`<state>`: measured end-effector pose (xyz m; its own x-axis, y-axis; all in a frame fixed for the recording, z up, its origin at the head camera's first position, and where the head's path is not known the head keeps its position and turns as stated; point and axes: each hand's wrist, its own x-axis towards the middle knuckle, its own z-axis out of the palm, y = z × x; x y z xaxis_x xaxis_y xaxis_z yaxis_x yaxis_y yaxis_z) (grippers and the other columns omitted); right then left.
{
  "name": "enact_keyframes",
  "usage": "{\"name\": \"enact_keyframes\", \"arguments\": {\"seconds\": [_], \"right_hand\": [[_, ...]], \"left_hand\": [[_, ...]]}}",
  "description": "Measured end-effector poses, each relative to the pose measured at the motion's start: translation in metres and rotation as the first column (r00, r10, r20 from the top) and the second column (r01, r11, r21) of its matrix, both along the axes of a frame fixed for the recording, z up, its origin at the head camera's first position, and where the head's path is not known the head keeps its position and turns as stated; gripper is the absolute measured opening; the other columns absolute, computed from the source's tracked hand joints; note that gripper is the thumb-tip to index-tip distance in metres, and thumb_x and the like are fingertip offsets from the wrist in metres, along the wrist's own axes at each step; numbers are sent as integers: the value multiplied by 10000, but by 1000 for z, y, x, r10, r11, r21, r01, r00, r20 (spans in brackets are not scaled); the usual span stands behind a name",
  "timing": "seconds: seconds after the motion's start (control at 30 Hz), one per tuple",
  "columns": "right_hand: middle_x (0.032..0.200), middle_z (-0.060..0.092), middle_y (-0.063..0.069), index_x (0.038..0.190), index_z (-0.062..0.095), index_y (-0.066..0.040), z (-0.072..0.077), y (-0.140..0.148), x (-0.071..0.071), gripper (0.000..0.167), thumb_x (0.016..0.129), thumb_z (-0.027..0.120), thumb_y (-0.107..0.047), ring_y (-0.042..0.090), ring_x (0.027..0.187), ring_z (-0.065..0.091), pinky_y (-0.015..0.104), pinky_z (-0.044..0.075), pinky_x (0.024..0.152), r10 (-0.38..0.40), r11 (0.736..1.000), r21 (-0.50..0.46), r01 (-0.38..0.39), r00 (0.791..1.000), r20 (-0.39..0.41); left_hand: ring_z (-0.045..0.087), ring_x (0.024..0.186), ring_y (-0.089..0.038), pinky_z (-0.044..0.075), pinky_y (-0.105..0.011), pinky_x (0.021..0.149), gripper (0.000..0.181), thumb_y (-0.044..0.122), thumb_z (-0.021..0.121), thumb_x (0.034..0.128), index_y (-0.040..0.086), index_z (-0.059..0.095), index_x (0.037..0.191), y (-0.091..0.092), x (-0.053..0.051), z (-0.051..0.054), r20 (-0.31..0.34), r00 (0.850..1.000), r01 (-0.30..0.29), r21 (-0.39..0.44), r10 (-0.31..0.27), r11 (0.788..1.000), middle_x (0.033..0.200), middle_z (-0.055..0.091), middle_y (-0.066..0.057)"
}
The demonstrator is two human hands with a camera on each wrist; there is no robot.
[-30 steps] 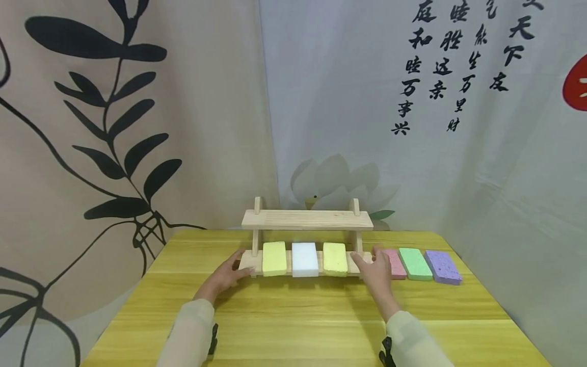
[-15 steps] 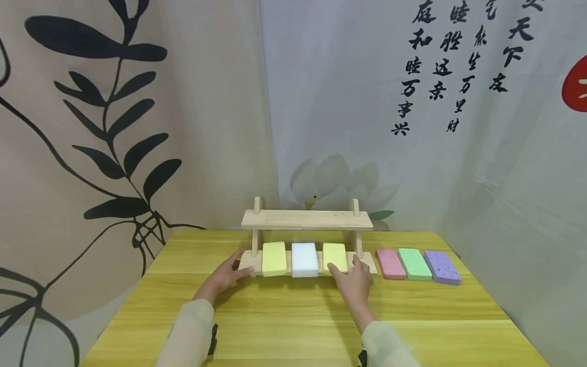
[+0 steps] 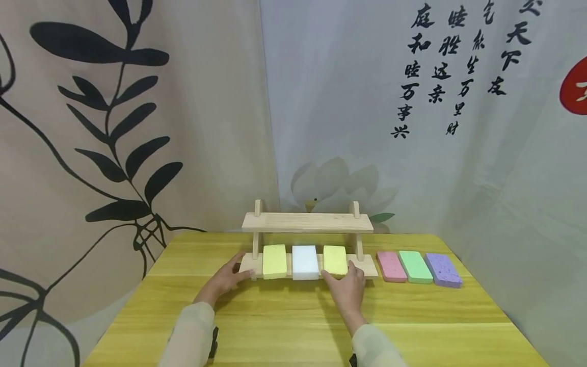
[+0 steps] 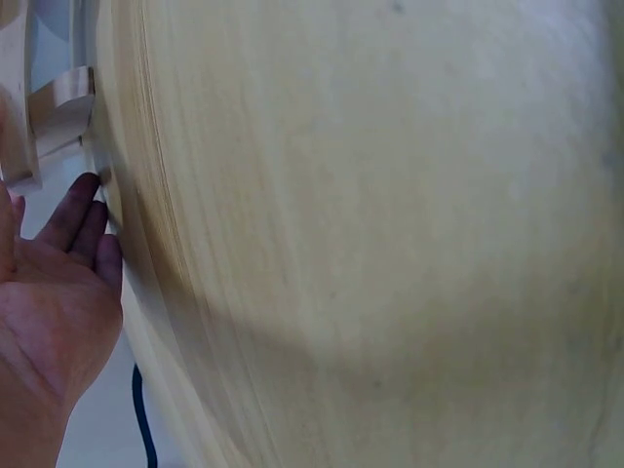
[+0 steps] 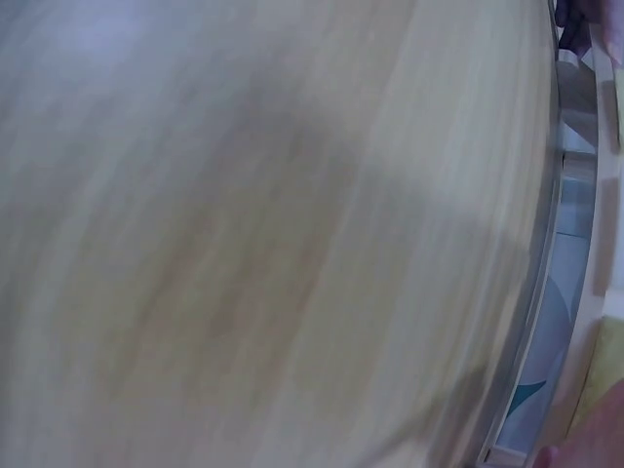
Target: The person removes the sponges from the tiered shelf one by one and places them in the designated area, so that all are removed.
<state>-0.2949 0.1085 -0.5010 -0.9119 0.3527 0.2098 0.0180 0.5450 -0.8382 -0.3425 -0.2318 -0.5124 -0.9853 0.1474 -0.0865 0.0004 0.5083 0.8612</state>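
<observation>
A two-tier wooden shelf (image 3: pixel 307 222) stands at the table's far middle. On its lower board lean a yellow sponge (image 3: pixel 274 261), a white sponge (image 3: pixel 305 262) and a second yellow sponge (image 3: pixel 335 260). My left hand (image 3: pixel 225 280) grips the lower board's left end, thumb at the front edge; the left wrist view has its other fingers (image 4: pixel 83 219) extended beside the shelf. My right hand (image 3: pixel 348 293) pinches the second yellow sponge at its lower sides. Only a bit of that hand (image 5: pixel 597 439) enters the right wrist view.
Right of the shelf, a pink sponge (image 3: pixel 391 266), a green sponge (image 3: pixel 415 266) and a purple sponge (image 3: pixel 443 270) lie in a row on the wooden table (image 3: pixel 284 326). A printed cloth backdrop (image 3: pixel 215 127) hangs behind the table.
My right hand has moved left, from the lower board's right end beside the pink sponge to the right-hand yellow sponge, which it now pinches. The left hand stays on the shelf.
</observation>
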Motion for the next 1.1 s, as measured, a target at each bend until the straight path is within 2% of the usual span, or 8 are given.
{"name": "enact_keyframes", "arguments": {"seconds": [0.17, 0.37, 0.63, 1.1], "right_hand": [[1375, 408, 303, 1459, 389, 65, -1, -1, 0, 933, 791, 819, -423, 450, 1274, 371, 581, 369, 1038, -19, 1000, 13, 19, 1000, 0], [1335, 441, 312, 1422, 428, 88, 0, -3, -1, 891, 786, 827, -392, 446, 1251, 394, 565, 377, 1038, -30, 999, 26, 30, 999, 13], [1334, 430, 317, 1411, 427, 106, 1, -2, -4, 858, 800, 817, -354, 449, 1252, 389, 563, 369, 1052, -13, 1000, 13, 13, 1000, 16], [1345, 430, 319, 1411, 430, 102, -5, 8, -3, 841, 818, 799, -367, 459, 1244, 415, 575, 374, 1053, 23, 1000, 13, -24, 1000, 16]], "left_hand": [[372, 1345, -506, 411, -612, 1010, 918, 490, 693, 906, 147, 188, 1592, 2, 1, -2, -1, 1000, 2, 7, -2, 1000, 1506, 311, -346], [359, 1356, -501, 398, -611, 1025, 904, 484, 683, 917, 155, 182, 1594, 2, 2, 1, 0, 1000, -3, 10, 3, 1000, 1514, 304, -340], [279, 1404, -498, 302, -634, 1087, 934, 529, 673, 906, 167, 162, 1599, 0, 2, 4, 0, 1000, 4, -4, -4, 1000, 1549, 245, -331], [269, 1401, -513, 302, -635, 1085, 943, 532, 670, 908, 140, 158, 1596, 3, 2, 3, 4, 1000, 12, -18, -12, 1000, 1540, 239, -352]]}}
